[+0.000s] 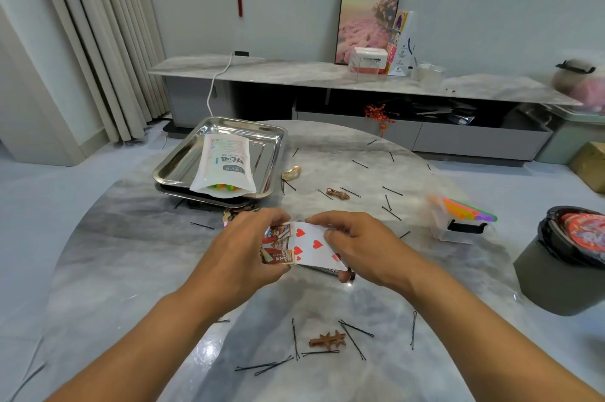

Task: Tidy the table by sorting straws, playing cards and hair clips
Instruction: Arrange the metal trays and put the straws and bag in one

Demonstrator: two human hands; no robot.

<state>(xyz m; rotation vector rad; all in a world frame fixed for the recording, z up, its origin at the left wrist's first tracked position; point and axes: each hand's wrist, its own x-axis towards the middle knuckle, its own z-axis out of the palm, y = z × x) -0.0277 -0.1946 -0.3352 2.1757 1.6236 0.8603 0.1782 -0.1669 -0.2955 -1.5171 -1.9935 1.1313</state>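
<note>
Holding the playing cards (309, 246) at the centre of the frame, both hands met just above the worktop (131, 270). I saw the left hand (248, 247) curled round the picture-faced end of the stack, and the right hand (355, 246) pinching the far end, its fingers (322, 220) bent over the top edge of a hearts card lying face up. A thumb tip showed under the lower right corner of the stack.

Black bobby pins (355, 334) lay scattered over the worktop, a cluster in the lower middle of the frame and more toward the upper right. Among the lower ones sat a brown hair clip (327, 340); another brown clip (338, 194) lay above the hands, and a gold clip (291, 172) rested just beside the metal tray (183, 159).

That tray stood in the upper left, stacked on a second one, with a white pouch (224, 166) lying in it, coloured pieces showing at its open mouth. At the right edge, coloured straws (465, 210) stuck out of a clear plastic box (453, 226) with a black handle. Further right, off the worktop, stood a dark bin (556, 277) lined with a black bag.
</note>
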